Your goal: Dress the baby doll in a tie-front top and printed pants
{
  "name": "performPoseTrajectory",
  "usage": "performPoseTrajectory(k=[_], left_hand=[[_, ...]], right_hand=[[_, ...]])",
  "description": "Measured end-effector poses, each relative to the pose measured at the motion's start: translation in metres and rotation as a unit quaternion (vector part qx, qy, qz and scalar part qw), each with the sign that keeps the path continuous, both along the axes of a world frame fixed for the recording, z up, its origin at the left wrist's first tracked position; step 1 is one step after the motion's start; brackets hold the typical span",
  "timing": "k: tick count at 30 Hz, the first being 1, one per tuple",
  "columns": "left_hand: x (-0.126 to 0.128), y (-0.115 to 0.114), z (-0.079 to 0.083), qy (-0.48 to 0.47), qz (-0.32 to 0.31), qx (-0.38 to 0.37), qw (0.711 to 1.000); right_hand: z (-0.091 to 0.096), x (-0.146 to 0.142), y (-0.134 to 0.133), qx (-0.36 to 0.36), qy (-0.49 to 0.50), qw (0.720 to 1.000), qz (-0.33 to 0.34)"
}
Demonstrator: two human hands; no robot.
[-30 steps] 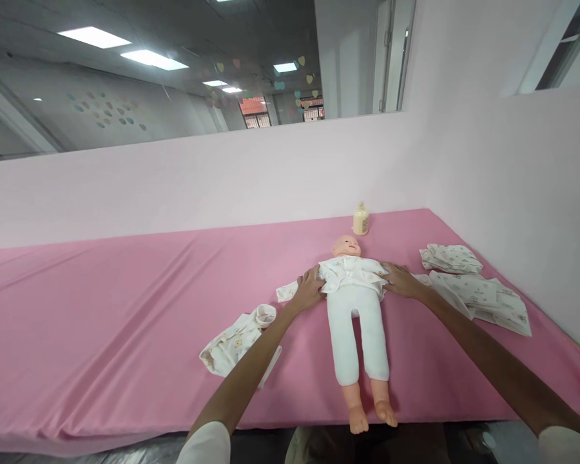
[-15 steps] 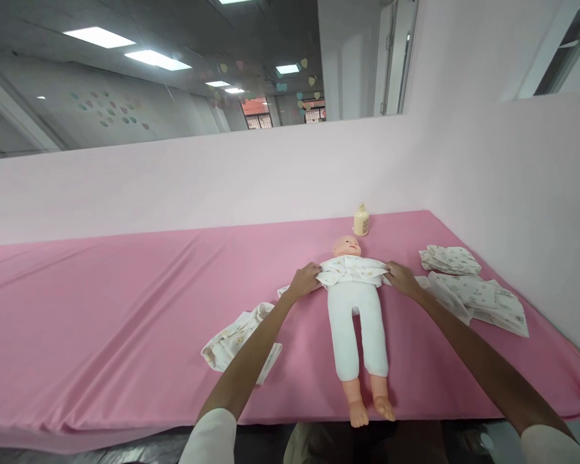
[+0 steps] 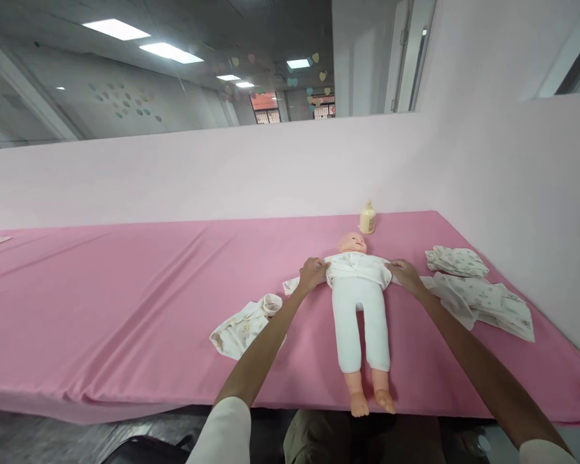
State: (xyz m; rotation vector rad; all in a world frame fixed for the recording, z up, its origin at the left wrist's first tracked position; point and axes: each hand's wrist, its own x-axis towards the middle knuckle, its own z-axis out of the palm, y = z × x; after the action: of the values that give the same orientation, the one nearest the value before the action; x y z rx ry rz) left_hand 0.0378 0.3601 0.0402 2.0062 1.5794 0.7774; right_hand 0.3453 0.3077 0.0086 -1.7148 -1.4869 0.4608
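Note:
A baby doll [image 3: 360,328] with a white cloth body lies on its back, head away from me and bare feet at the near edge. A white printed baby shirt [image 3: 358,268] covers its upper chest, its sleeves spread to both sides. My left hand [image 3: 314,273] is closed on the shirt at the doll's side on the left. On the other side, my right hand [image 3: 404,274] pinches the shirt near the sleeve. Left of the doll lie printed baby pants [image 3: 241,327], partly hidden behind my left forearm.
The doll rests on a pink sheet [image 3: 140,309] over a long table against a white wall. Behind its head stands a pale yellow pump bottle [image 3: 368,218]. Folded printed cloth [image 3: 457,261] and another spread printed cloth [image 3: 488,299] lie at the right.
The shirt's lower front edge looks turned differently, showing more plain white. Both hands keep hold of its sides. The view has shifted slightly.

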Motion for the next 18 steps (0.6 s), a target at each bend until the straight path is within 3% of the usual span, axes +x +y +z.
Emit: performPoseTrajectory(k=[3,5,7,10,12,15,18], left_hand=[[-0.024,-0.021,0.007,0.023,0.018,0.015,0.999],[-0.057,-0.042,0.015,0.055,0.003,0.025,0.998],[-0.098,-0.066,0.023,0.155,-0.017,0.039,0.987],[-0.158,-0.097,0.028,0.265,0.005,-0.029,0.964],[-0.184,-0.110,0.023,0.299,0.025,-0.082,0.950],[-0.198,-0.117,0.010,0.309,0.037,-0.113,0.944],[-0.192,-0.119,0.000,0.332,0.058,-0.109,0.935]], right_hand=[[-0.003,-0.008,-0.010,0.026,-0.019,0.997,-0.069],[-0.005,-0.013,-0.025,0.062,-0.036,0.993,-0.094],[-0.007,-0.020,-0.044,0.108,-0.053,0.989,-0.092],[-0.006,-0.033,-0.074,0.145,-0.059,0.986,-0.064],[-0.001,-0.045,-0.090,0.146,-0.053,0.987,-0.045],[0.011,-0.066,-0.107,0.154,-0.049,0.987,-0.010],[0.024,-0.089,-0.119,0.169,-0.060,0.983,0.025]])
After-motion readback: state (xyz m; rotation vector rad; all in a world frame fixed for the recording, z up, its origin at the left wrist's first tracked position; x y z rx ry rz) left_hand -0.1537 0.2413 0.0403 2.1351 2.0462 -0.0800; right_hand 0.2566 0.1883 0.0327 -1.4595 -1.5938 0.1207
